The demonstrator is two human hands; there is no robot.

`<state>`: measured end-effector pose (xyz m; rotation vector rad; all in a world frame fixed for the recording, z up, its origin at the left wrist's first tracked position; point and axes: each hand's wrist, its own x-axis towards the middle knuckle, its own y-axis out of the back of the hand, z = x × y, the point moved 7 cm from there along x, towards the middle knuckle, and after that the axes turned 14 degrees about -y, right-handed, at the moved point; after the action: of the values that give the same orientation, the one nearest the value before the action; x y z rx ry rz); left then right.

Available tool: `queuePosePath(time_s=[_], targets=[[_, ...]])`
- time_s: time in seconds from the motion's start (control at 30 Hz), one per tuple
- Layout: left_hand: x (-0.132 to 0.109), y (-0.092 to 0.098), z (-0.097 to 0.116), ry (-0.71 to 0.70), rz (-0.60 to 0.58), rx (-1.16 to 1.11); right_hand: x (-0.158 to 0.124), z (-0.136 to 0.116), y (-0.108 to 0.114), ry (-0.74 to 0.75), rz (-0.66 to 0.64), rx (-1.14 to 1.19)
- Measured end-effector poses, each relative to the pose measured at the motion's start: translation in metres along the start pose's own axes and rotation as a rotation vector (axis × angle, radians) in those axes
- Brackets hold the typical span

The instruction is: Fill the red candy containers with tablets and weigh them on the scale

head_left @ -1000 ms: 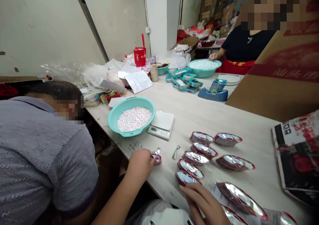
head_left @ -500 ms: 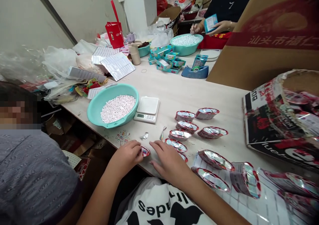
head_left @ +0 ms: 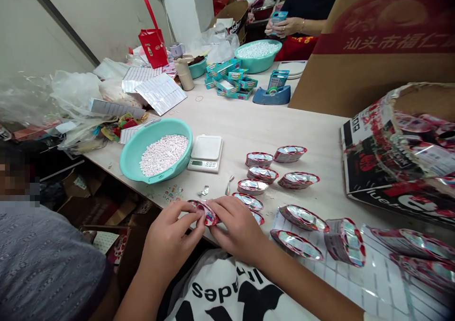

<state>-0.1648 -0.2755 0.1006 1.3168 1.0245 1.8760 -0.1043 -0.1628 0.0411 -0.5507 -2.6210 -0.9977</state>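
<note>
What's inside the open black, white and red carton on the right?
The open carton holds a jumble of red-and-silver packets, with bare brown inner wall above them. Its bottom and anything beneath the top packets are covered; its right side runs out of frame.

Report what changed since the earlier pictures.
The right hand moved left from the standing packs to the small red pouch, joining the left hand there. The co-worker's free hand left the far basin for the blue packet. The near basin, scale and spoon stayed put.
</note>
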Motion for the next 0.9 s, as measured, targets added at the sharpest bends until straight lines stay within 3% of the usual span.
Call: queuePosePath(time_s=[0.07, 0.2, 0.27, 0.57, 0.9], targets=[[-0.001, -0.003, 0.000, 0.099, -0.098, -0.046, -0.007, -0.003, 0.005, 0.009, 0.029, -0.018], [-0.017, -0.027, -0.009, 0.344, -0.360, -0.337, -0.020, -0.003, -0.003, 0.000, -0.036, -0.061], [-0.025, -0.037, -0.012, 0.414, -0.415, -0.445, -0.024, -0.003, -0.008, -0.002, -0.060, -0.078], [-0.043, -0.054, -0.014, 0.440, -0.400, -0.589, -0.035, -0.002, -0.008, -0.008, -0.096, -0.127], [-0.036, -0.068, 0.011, 0.389, -0.405, -0.578, -0.051, 0.006, 0.009, -0.049, -0.110, -0.150]])
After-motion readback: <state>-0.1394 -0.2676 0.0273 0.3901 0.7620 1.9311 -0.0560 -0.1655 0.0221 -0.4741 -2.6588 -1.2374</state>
